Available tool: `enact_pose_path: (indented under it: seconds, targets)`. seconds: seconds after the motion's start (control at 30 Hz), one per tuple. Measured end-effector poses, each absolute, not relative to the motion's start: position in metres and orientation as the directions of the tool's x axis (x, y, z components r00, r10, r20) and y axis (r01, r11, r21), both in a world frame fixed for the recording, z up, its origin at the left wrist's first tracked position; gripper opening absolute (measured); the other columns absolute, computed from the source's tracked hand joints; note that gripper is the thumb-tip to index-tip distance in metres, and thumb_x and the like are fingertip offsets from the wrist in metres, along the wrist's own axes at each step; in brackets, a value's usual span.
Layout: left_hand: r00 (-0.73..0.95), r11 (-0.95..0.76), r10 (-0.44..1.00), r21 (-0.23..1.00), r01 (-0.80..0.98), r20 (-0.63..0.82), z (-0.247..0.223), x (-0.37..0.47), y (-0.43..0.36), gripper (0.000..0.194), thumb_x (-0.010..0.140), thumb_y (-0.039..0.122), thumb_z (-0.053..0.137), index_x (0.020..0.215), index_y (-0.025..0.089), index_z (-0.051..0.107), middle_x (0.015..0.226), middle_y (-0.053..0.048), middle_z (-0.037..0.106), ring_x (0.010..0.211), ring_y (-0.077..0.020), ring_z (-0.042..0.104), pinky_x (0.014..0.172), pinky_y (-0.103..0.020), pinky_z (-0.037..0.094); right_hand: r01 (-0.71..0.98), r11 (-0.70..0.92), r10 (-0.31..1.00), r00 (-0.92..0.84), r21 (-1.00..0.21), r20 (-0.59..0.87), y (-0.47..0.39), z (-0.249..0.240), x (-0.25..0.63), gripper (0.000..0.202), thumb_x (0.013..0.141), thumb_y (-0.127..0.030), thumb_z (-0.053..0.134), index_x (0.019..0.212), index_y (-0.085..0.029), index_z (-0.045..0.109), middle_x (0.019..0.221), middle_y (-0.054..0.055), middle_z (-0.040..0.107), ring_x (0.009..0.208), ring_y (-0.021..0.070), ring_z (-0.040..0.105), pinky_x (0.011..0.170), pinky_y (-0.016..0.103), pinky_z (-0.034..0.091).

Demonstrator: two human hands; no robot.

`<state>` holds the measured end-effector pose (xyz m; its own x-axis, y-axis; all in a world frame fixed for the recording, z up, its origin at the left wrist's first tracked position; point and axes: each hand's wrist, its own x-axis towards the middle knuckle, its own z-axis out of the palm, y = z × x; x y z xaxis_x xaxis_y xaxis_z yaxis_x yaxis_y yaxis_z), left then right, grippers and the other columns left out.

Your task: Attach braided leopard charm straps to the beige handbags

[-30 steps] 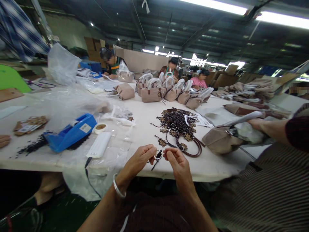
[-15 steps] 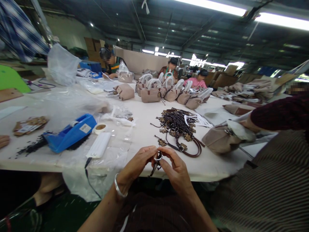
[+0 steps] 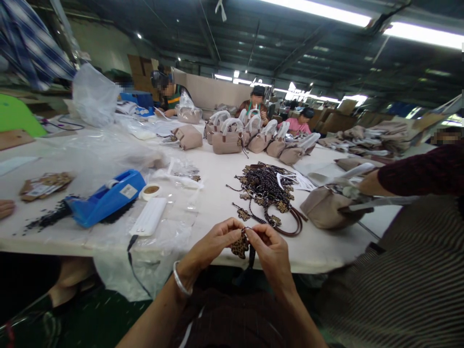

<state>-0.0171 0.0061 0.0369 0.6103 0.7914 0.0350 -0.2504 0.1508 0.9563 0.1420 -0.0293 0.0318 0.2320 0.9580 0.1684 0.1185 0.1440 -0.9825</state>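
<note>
One leopard-patterned charm (image 3: 239,247) is between our two hands, in front of us at the near edge of the table (image 3: 213,193). Our left hand (image 3: 220,238) pinches it near its top, and our right hand (image 3: 271,247) pinches beside that, fingers closed at the same top end; the small part under those fingertips is too covered for us to name. A black tassel (image 3: 251,258) hangs below our right fingertips, beside the charm. We have a silver bangle (image 3: 181,279) on our left wrist.

Just beyond our hands lies a brown strap (image 3: 299,224), curved against a heap of braided cords (image 3: 266,186) with more patterned charms among them. To our left are a white power strip (image 3: 148,216), a blue tape dispenser (image 3: 108,197) resting among small black pieces (image 3: 54,212), and a roll of tape (image 3: 150,191). Brown tags (image 3: 45,186) lie further left. To our right, a co-worker's arm (image 3: 424,169) reaches to a taupe bag (image 3: 328,208).

Farther across, we see a row of taupe bags (image 3: 226,141) with wrapped handles, clear plastic (image 3: 94,96) standing at the left, and three seated people (image 3: 253,107) behind the bags.
</note>
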Motion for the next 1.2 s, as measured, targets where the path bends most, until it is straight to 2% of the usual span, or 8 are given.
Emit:
enact_pose_path:
  seconds: [0.13,0.27,0.57,0.67,0.87,1.0,1.1,1.2]
  targets:
    - [0.584,0.158,0.812,0.953,-0.258,0.023,0.036,-0.019,0.007,0.035,0.082,0.047,0.066,0.094,0.015,0.058,0.075,0.000,0.060,0.059,-0.0091,0.051,0.057,-0.022,0.040,-0.006,0.111,0.983,0.150,-0.994,0.109,-0.029,0.037,0.141,0.030,0.076,-0.045,0.073,0.080,-0.016,0.068,0.070,0.001,0.064,0.066,0.0145,0.056,0.062,0.024,0.046]
    - [0.558,0.147,0.829,0.954,-0.261,0.025,0.037,-0.021,0.008,0.038,0.084,0.045,0.065,0.107,0.017,0.055,0.075,0.000,0.063,0.060,-0.0093,0.053,0.056,-0.020,0.040,-0.040,0.098,0.992,0.086,-0.994,0.094,-0.032,0.037,0.144,0.030,0.083,-0.045,0.067,0.082,-0.016,0.069,0.073,0.002,0.065,0.070,0.0151,0.057,0.068,0.026,0.047]
    - [0.541,-0.030,0.836,0.991,-0.130,0.096,0.040,-0.016,0.006,0.019,0.087,0.033,0.060,0.092,0.015,0.058,0.075,0.000,0.061,0.068,-0.0117,0.056,0.066,-0.025,0.047,-0.138,0.119,0.969,0.233,-0.983,0.085,-0.029,0.025,0.143,0.031,0.080,-0.047,0.069,0.075,-0.017,0.064,0.065,-0.001,0.058,0.064,0.0138,0.052,0.063,0.025,0.044]
    - [0.504,-0.080,0.857,0.994,-0.074,0.107,0.041,-0.016,0.004,0.017,0.088,0.031,0.058,0.092,0.015,0.059,0.074,0.000,0.061,0.067,-0.0120,0.056,0.065,-0.026,0.046,-0.069,0.114,0.973,0.211,-0.991,0.097,-0.030,0.028,0.146,0.031,0.080,-0.048,0.068,0.076,-0.017,0.063,0.065,0.000,0.058,0.063,0.0141,0.052,0.062,0.025,0.043]
    - [0.450,-0.078,0.889,0.996,-0.032,0.084,0.046,-0.021,0.004,0.020,0.084,0.031,0.063,0.097,0.016,0.060,0.073,0.001,0.060,0.063,-0.0108,0.055,0.058,-0.023,0.043,0.211,0.116,0.977,0.152,-0.971,0.149,-0.034,0.038,0.155,0.031,0.084,-0.048,0.062,0.081,-0.017,0.064,0.062,-0.001,0.056,0.059,0.0146,0.051,0.056,0.025,0.039]
    - [0.442,0.026,0.897,0.992,-0.123,0.032,0.047,-0.021,0.005,0.025,0.080,0.033,0.067,0.096,0.016,0.058,0.068,0.003,0.057,0.057,-0.0094,0.053,0.052,-0.021,0.040,0.350,0.203,0.949,0.162,-0.915,0.272,-0.039,0.037,0.152,0.028,0.089,-0.044,0.057,0.080,-0.018,0.063,0.064,-0.001,0.057,0.061,0.0142,0.051,0.058,0.025,0.040]
    - [0.504,0.087,0.864,0.981,-0.176,0.013,0.044,-0.019,0.004,0.025,0.076,0.033,0.071,0.088,0.015,0.057,0.069,0.002,0.058,0.059,-0.0099,0.054,0.056,-0.022,0.044,0.425,0.272,0.907,0.187,-0.863,0.378,-0.041,0.035,0.148,0.024,0.092,-0.039,0.055,0.082,-0.019,0.063,0.068,0.000,0.059,0.063,0.0145,0.052,0.060,0.025,0.041]
    - [0.523,0.096,0.852,0.981,-0.170,0.008,0.041,-0.017,0.004,0.028,0.075,0.035,0.073,0.087,0.014,0.059,0.070,0.002,0.058,0.059,-0.0087,0.053,0.057,-0.022,0.044,0.536,0.377,0.842,0.142,-0.755,0.521,-0.042,0.035,0.148,0.018,0.093,-0.033,0.054,0.083,-0.020,0.062,0.075,0.002,0.061,0.069,0.0157,0.054,0.064,0.027,0.043]
